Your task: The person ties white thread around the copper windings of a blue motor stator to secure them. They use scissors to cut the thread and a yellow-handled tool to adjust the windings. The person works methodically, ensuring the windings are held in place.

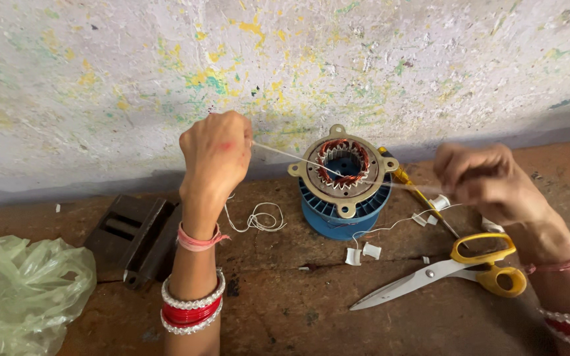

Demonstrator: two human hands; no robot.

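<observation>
A round metal motor stator (343, 169) with copper windings sits on top of a blue plastic spool (338, 214), close to the wall. A white thread (285, 153) runs taut across the stator. My left hand (216, 155) is raised to the left of the stator and pinches one end of the thread. My right hand (486, 179) is to the right of the stator, blurred, and pulls the other end. Both wrists wear red and white bangles.
Yellow-handled scissors (456, 267) lie by my right forearm. A yellow-handled screwdriver (417, 194) lies behind the spool. Loose thread (262, 217), small white paper bits (363, 252), a dark metal block (136, 237) and a green plastic bag (21, 290) lie on the brown floor. A paint-flecked wall (364, 59) stands behind.
</observation>
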